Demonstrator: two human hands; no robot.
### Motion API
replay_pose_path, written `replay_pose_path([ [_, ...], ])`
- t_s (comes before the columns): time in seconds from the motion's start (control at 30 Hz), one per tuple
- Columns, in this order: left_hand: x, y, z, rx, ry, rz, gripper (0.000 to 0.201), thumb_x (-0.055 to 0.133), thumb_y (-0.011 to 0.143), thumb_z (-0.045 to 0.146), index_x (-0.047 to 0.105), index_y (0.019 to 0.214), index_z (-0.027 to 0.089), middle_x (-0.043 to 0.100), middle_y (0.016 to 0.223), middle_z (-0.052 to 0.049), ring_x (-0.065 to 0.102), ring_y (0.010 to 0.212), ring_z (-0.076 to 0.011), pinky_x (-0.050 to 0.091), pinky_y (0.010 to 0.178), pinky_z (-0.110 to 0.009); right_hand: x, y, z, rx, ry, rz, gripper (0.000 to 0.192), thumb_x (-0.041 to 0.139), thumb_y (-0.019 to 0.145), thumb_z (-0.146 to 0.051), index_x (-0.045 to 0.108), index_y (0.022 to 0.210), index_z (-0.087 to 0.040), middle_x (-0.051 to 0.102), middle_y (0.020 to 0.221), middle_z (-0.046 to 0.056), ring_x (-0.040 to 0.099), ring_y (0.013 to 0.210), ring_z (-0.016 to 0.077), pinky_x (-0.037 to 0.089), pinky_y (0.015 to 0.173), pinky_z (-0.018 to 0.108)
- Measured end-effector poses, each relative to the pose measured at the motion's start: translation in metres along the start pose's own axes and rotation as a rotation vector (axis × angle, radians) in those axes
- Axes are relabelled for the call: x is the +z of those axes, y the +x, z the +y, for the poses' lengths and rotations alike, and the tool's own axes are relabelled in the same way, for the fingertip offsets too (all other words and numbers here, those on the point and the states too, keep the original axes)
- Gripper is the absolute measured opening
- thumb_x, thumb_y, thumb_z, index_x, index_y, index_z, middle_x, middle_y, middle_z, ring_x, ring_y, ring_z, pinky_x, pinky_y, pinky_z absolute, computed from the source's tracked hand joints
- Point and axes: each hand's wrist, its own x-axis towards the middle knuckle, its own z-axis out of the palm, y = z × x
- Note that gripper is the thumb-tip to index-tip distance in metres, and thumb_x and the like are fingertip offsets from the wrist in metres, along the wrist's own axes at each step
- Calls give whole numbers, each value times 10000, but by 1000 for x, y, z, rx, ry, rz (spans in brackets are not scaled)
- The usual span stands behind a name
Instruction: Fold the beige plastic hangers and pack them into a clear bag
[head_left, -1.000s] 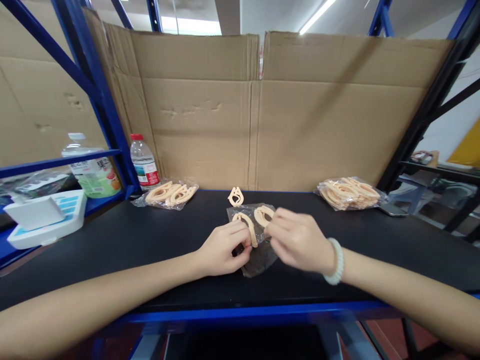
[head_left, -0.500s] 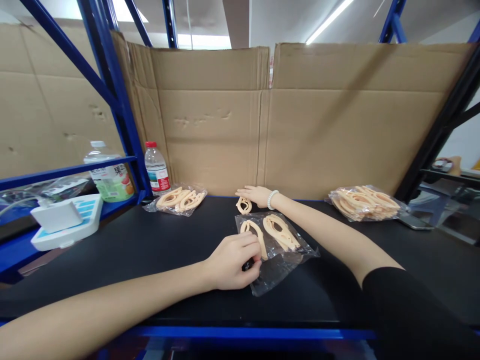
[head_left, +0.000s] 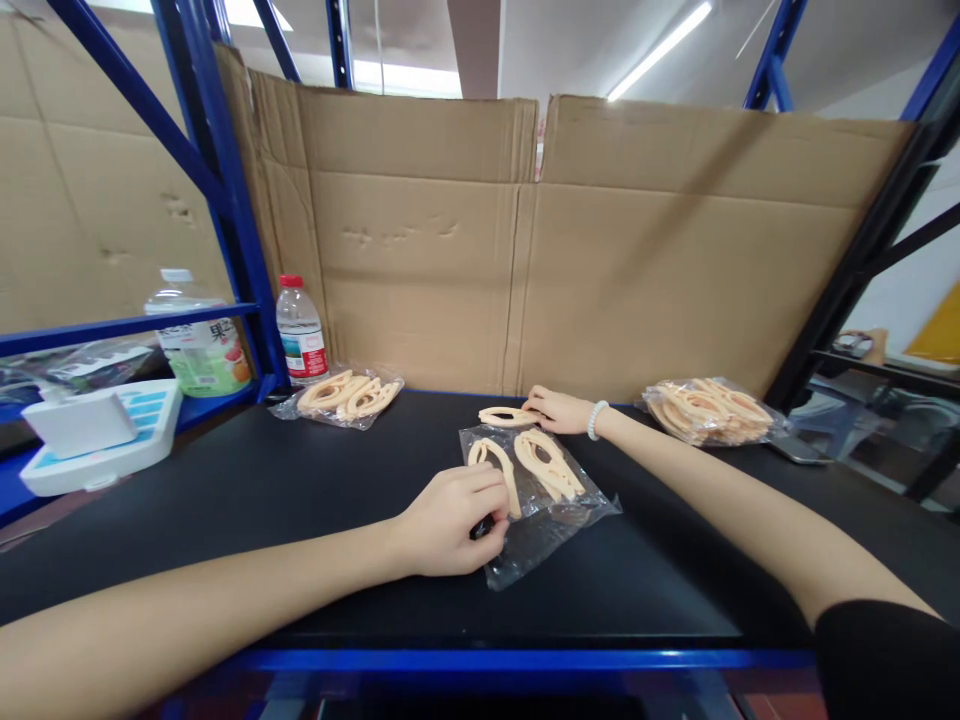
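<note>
The left hand (head_left: 450,520) is lying curled on the black table (head_left: 225,490), its fingers bent under and pinching the near-left edge of a clear bag (head_left: 536,500), thumb pressing against the plastic; something small and dark is showing under the fingertips, too hidden to name. The bag is lying flat just at 2 o'clock from that hand, holding two peach clips (head_left: 544,465) side by side, one of them touching the knuckles. The right hand (head_left: 559,410) is reaching out to 12 o'clock of the bag, near the cardboard wall (head_left: 600,260), palm down and fingers loosely extended rather than fisted; its fingertips are resting on the right end of a loose clip (head_left: 506,415) lying flat on the table. Whether the fingers are pinching that clip or only touching it cannot be told. A white bead bracelet (head_left: 596,420) is sitting on the right wrist. At 10 o'clock from the bag a second bag of clips (head_left: 345,395) is lying beside a water bottle (head_left: 301,330), and at 2 o'clock, well apart, a fuller pile of clips (head_left: 709,408) is resting in plastic. Far at 9 o'clock a white box (head_left: 97,435) and a juice bottle (head_left: 196,340) are standing by the blue rack (head_left: 225,200).
</note>
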Motion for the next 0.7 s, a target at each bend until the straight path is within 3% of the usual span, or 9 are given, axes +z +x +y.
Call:
replay_pose_path([
  [0.13, 0, 1, 0, -11, -3, 10, 92, 469, 761, 114, 444, 705, 183, 533, 701, -17, 476, 677, -154, 389, 634, -266, 8, -23, -1, 0, 76, 68, 270, 452, 902, -145, 575, 1130, -70, 612, 1075, 152, 566, 1018, 208, 440, 927, 363],
  [0.27, 0, 1, 1, -22, -1, 14, 96, 468, 768, 125, 442, 697, 184, 522, 689, -18, 477, 670, -152, 390, 626, -262, 14, -24, -5, 5, 173, 161, 388, 458, 910, -167, 476, 1288, -86, 594, 1210, 160, 558, 1090, 210, 422, 964, 374],
  [0.33, 0, 1, 1, -28, -4, 13, 94, 465, 778, 132, 446, 702, 184, 525, 696, -20, 483, 674, -152, 393, 631, -263, 15, -24, -7, 2, 224, 196, 375, 477, 903, -177, 509, 1271, -113, 613, 1205, 135, 573, 1085, 201, 427, 959, 355],
  [0.53, -1, 1, 1, -24, 2, 11, 95, 464, 790, 131, 455, 712, 183, 529, 714, -22, 485, 682, -150, 399, 645, -264, 6, -40, -5, 97, 341, 350, 223, 533, 861, -224, 695, 982, -131, 714, 935, 93, 654, 803, 178, 506, 762, 290],
  [0.7, -1, 1, 1, -24, 2, 10, 96, 465, 788, 128, 459, 709, 183, 530, 707, -20, 487, 675, -149, 402, 644, -261, -4, -60, -1, 239, 429, 547, 285, 510, 867, -323, 703, 942, -128, 710, 843, 93, 637, 626, 157, 541, 636, 293],
])
